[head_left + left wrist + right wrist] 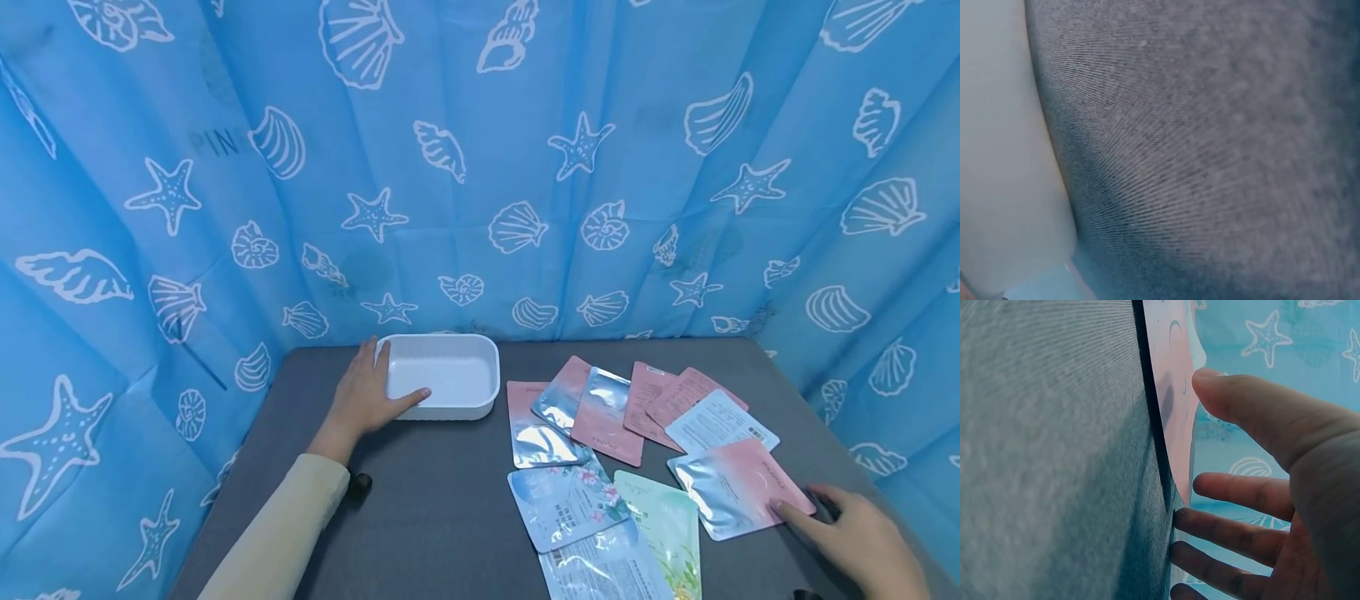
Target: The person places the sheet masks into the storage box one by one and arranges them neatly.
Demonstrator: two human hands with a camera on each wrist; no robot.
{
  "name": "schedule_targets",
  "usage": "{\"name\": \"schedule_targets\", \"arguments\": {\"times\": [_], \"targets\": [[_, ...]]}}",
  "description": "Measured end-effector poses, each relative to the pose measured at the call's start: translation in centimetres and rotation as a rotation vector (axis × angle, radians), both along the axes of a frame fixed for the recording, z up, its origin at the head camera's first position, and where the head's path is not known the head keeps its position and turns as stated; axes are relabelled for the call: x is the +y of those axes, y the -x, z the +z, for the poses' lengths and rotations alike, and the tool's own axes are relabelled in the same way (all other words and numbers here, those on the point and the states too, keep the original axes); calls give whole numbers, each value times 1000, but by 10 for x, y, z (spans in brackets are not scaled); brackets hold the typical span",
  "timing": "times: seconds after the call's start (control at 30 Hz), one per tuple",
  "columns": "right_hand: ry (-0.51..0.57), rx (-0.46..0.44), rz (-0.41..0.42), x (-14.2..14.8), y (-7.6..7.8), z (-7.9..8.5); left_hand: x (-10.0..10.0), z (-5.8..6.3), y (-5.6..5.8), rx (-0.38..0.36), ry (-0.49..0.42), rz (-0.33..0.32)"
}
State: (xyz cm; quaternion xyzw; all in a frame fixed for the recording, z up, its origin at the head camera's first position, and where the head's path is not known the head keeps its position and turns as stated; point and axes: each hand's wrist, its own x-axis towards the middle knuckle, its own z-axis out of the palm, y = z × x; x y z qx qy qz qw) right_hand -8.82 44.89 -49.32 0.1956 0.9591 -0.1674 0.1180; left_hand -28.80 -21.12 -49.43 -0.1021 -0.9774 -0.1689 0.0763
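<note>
A white rectangular plastic tub (pixel 442 410) stands at the back of the table. My left hand (pixel 371 398) rests at its left end, fingers along the left rim and thumb across the front rim. In the left wrist view the pale tub wall (pixel 1004 144) fills the left side. At the right, my right hand (pixel 862 533) is at the near right corner of a pink and silver sachet (pixel 738 492). Its thumb overlaps the sachet's top face, and the other fingers spread, nearly straight, beside the edge. The right wrist view shows the sachet (pixel 1175 406) lying flat.
Several pink and silver sachets (pixel 611 421) lie overlapping behind, with a white printed one (pixel 722 423). Nearer are blue floral sachets (pixel 566 504) and a green one (pixel 663 521). A blue shell-patterned curtain (pixel 480 192) surrounds the grey table (pixel 427 508).
</note>
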Motion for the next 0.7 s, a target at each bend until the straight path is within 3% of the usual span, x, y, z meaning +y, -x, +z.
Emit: {"name": "schedule_targets", "arguments": {"times": [0.27, 0.5, 0.7], "targets": [[6, -9, 7, 0, 5, 0, 4, -3, 6, -14, 40, 24], [-14, 36, 25, -5, 6, -1, 5, -5, 6, -76, 41, 35], [-10, 85, 34, -9, 8, -4, 5, -5, 6, -77, 40, 34]]}}
